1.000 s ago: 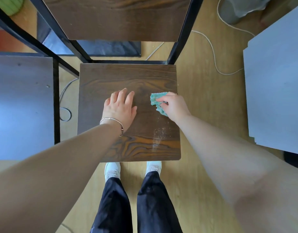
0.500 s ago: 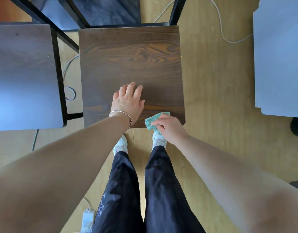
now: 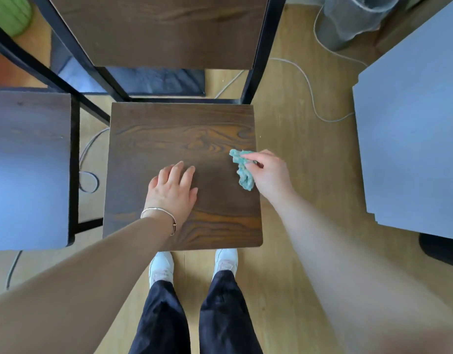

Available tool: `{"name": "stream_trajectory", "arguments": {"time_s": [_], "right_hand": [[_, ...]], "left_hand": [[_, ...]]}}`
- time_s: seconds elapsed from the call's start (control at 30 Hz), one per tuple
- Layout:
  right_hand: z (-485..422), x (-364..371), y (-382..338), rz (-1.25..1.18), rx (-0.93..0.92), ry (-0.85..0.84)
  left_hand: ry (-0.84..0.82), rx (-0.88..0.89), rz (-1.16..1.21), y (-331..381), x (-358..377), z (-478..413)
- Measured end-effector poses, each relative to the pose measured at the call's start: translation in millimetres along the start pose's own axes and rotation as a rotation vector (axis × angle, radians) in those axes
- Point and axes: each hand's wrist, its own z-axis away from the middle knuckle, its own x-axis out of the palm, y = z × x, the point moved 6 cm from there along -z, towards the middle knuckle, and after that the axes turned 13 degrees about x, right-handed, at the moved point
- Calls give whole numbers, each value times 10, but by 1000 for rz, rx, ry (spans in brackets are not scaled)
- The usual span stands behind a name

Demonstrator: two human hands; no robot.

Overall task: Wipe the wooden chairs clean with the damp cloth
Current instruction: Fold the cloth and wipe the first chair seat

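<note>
A dark wooden chair seat (image 3: 149, 139) with a black metal frame lies right below me, its wooden backrest (image 3: 159, 29) at the top of the view. My left hand (image 3: 173, 190) rests flat on the middle of the seat, fingers straight, a thin bracelet on the wrist. My right hand (image 3: 270, 172) pinches a crumpled teal cloth (image 3: 243, 169) near the seat's right edge. The cloth hangs down onto the wood.
A second dark chair seat (image 3: 29, 169) stands close on the left. A grey table top (image 3: 411, 129) fills the right side. White cables (image 3: 309, 85) trail over the wooden floor, and a grey bin (image 3: 348, 21) stands at the back right. My feet are under the seat's front edge.
My right hand has carried the cloth from the seat's front edge up to its right side. My left hand has stayed flat on the seat. The view has tilted up, showing the backrest again.
</note>
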Motion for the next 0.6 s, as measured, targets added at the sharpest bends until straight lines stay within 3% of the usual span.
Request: {"name": "stream_trajectory", "arguments": {"time_s": [0.27, 0.43, 0.6], "right_hand": [[-1342, -142, -560, 116, -12, 89], [-1428, -29, -540, 185, -10, 76], [-1235, -14, -401, 327, -52, -53]], "left_hand": [[69, -32, 33, -124, -76, -492], [46, -34, 52, -150, -24, -529], [28, -44, 81, -158, -8, -459]]}}
